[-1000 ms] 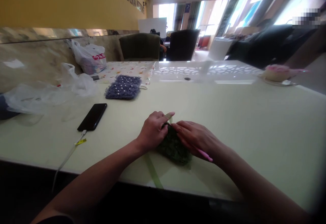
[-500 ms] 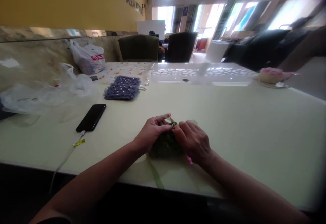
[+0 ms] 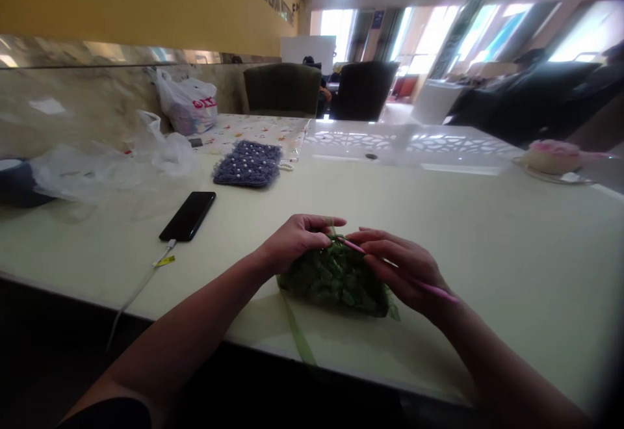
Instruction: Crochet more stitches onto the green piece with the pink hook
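Note:
A dark green crocheted piece [image 3: 336, 279] made of ribbon rests on the pale table in front of me. My left hand [image 3: 297, 240] pinches its top edge between thumb and fingers, the index finger stretched out with a strand of green ribbon [image 3: 333, 226] by it. In my right hand [image 3: 404, 263] is a pink crochet hook [image 3: 353, 246], its tip at the stitches of that top edge and its back end lying along my wrist. A light green ribbon [image 3: 297, 331] trails from the piece over the table's front edge.
Left of my hands lies a black phone [image 3: 188, 216] on a white charging cable [image 3: 134, 296]. Behind it are a purple beaded crocheted pouch [image 3: 249, 164], crumpled clear plastic bags [image 3: 112, 169] and a full white bag [image 3: 188, 104]. A pink flower-like object [image 3: 553, 156] sits far right.
My right hand has moved right and opened its hold somewhat, baring the hook's shaft and more of the green piece. The view has turned slightly left.

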The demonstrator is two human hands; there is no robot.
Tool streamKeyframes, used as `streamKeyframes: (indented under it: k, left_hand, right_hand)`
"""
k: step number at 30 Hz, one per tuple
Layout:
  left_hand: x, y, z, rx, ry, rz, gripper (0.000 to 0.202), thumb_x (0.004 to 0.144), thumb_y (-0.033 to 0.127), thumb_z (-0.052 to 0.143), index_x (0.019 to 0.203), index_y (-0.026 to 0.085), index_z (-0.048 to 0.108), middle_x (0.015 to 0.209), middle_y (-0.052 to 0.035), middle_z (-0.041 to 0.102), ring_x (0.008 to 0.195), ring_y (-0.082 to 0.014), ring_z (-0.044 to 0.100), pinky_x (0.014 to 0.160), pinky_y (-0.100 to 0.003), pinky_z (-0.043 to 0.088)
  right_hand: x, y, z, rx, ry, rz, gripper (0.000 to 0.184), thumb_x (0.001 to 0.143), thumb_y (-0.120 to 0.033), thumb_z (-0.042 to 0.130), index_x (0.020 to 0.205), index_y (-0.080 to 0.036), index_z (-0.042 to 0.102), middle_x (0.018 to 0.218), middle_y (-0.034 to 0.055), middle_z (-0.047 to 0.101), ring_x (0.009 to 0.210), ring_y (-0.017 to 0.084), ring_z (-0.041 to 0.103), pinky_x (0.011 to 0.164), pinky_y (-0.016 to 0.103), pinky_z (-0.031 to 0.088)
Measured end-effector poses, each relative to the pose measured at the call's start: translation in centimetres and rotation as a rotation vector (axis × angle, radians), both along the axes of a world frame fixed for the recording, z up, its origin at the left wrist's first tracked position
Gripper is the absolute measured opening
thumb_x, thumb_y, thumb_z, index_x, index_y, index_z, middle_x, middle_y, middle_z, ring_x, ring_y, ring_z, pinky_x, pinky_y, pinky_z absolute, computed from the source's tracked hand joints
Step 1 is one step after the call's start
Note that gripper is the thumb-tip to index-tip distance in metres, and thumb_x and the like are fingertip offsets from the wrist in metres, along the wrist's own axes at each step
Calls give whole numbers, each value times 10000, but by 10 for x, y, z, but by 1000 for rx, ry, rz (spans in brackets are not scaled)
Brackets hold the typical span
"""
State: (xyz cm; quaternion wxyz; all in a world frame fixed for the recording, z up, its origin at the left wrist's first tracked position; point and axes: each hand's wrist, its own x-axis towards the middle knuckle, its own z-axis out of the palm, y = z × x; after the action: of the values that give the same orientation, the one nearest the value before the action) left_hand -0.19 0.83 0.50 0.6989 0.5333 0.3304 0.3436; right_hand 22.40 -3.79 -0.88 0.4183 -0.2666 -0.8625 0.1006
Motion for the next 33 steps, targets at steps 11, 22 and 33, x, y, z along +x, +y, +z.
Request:
streamKeyframes:
  k: [11, 22, 33]
  left_hand:
    - [3, -3, 0, 266, 178, 59, 394, 716, 123, 632, 1083, 180, 765, 903, -26, 703, 808, -120, 599, 776, -247, 463]
    - [-11, 11, 4, 411, 416, -177, 385, 867, 504, 635, 1085, 213, 761, 1247, -98, 690, 1244, -308, 563, 1108, -444, 360]
    - [10, -12, -5, -96, -168, -2, 876, 696, 167, 829, 1477, 230, 439, 930, -16, 684, 849, -135, 639, 884, -313, 471]
  right_hand:
    - [0, 2, 5, -425, 317, 32, 146, 956, -233, 576, 901, -220, 711, 1084, 66, 695, 1027, 214, 663, 873, 336, 546]
    - [-12, -6, 5, -340, 416, -256, 86, 867, -251, 655, 821, -220, 721, 706, -10, 671, 618, 110, 592, 546, 191, 477]
    - [-19, -4, -9, -15, 187, -163, 84, 925, -198, 633, 997, -201, 677, 835, 12, 607, 653, 92, 598, 582, 195, 488]
